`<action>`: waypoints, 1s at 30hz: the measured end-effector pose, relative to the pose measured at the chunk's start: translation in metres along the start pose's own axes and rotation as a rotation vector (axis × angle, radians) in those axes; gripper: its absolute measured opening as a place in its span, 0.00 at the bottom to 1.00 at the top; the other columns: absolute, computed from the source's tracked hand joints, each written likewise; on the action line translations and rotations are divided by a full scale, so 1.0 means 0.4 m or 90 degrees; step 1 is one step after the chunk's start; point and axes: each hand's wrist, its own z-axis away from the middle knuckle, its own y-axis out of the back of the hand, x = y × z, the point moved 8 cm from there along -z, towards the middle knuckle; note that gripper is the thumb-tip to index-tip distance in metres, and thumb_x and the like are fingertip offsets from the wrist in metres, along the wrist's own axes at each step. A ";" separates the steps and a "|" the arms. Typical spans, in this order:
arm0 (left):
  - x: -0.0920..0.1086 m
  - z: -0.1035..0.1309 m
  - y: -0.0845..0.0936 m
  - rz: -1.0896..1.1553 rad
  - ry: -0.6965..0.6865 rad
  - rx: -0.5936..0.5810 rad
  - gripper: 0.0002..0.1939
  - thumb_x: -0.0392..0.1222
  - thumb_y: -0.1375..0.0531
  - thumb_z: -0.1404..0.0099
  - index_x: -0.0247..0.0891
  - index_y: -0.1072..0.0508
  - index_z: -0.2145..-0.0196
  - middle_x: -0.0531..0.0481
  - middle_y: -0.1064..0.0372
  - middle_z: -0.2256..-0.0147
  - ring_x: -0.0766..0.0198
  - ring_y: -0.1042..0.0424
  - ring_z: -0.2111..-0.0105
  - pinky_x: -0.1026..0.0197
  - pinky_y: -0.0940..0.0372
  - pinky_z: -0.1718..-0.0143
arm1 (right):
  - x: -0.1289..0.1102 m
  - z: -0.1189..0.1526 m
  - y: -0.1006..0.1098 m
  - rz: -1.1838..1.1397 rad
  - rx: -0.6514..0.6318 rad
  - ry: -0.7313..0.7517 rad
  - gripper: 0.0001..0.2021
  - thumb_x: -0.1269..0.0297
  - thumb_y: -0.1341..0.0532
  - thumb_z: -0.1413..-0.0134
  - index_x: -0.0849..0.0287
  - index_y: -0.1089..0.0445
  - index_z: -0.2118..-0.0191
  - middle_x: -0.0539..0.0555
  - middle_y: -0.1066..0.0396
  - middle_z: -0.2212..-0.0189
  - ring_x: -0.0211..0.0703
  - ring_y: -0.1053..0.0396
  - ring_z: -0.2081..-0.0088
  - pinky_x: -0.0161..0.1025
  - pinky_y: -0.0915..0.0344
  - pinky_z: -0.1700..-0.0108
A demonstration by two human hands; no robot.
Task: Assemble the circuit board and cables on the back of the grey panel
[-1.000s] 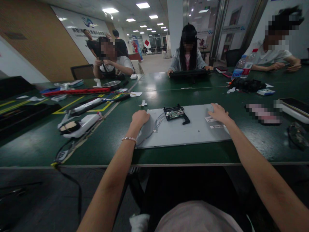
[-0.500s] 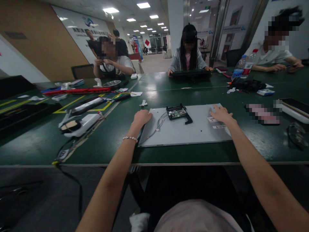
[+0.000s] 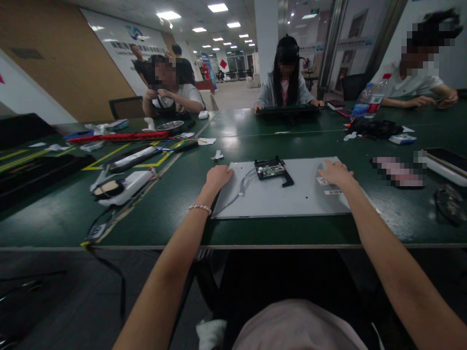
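Observation:
A flat grey panel [image 3: 277, 201] lies on the green table. On its upper middle sits a black bracket with a small circuit board [image 3: 272, 169], and thin grey cables [image 3: 243, 184] run from it toward the panel's lower left. My left hand [image 3: 219, 176] is at the panel's left edge with its fingers bent round that edge, partly hidden. My right hand [image 3: 336, 173] rests on the panel's right part with its fingers spread, beside white labels [image 3: 332, 192].
The green table [image 3: 175, 194] bears a white device with a black pad [image 3: 126, 187] at left and a red strip [image 3: 124, 137] behind. Bottles [image 3: 374, 99], a dark bundle [image 3: 375, 129] and a pink item [image 3: 399, 172] are at right. Several people sit opposite.
The panel and both my hands appear slightly further right, along with a small shift of the whole view. Both hands keep their places on the panel.

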 end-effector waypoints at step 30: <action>0.005 0.021 0.029 0.021 0.044 -0.001 0.20 0.49 0.52 0.29 0.34 0.24 0.57 0.34 0.25 0.54 0.46 0.26 0.53 0.52 0.32 0.53 | -0.329 0.163 -0.015 -0.110 -0.128 0.546 0.12 0.60 0.36 0.45 0.53 0.26 0.55 0.52 0.26 0.65 0.46 0.30 0.64 0.40 0.38 0.62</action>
